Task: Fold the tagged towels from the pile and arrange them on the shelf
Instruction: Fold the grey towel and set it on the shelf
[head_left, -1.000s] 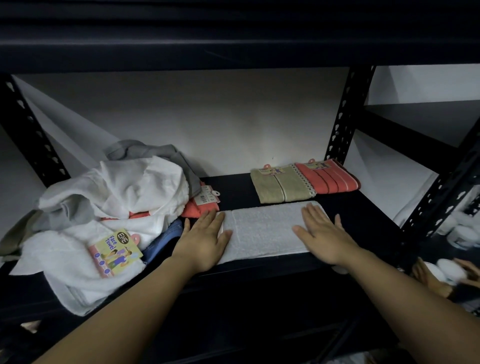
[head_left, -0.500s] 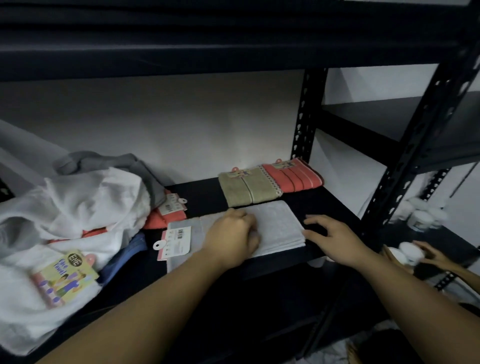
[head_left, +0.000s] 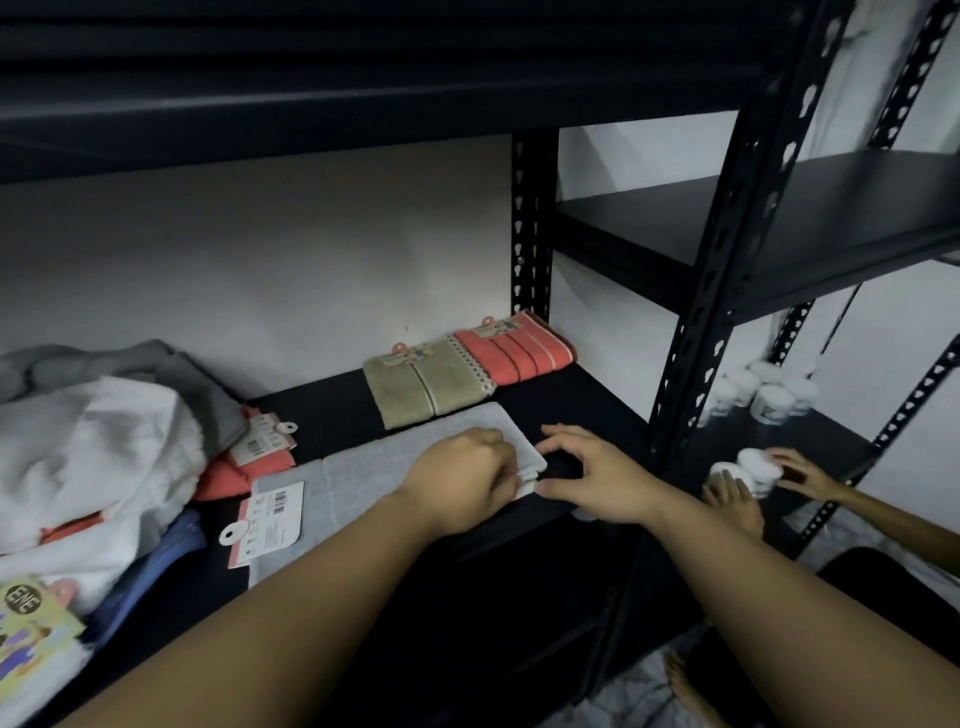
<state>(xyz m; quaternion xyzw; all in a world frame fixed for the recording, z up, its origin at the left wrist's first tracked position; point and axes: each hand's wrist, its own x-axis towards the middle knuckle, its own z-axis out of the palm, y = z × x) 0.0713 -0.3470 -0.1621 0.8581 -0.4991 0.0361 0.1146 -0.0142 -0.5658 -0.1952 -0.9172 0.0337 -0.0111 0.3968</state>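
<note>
At nine o'clock the towel pile (head_left: 93, 467) runs past my frame's edge. My left hand (head_left: 462, 483) hides the grey towel's (head_left: 374, 483) corner, and the white jars (head_left: 763, 400) at three o'clock blur.

"ENE" — on the yellow-green towel tag (head_left: 31, 631).

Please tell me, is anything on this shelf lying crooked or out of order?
Yes. The grey towel under the left hand lies at an angle to the shelf edge, its tag hanging over the front. The olive towel and the coral towel lie neatly behind it.
</note>
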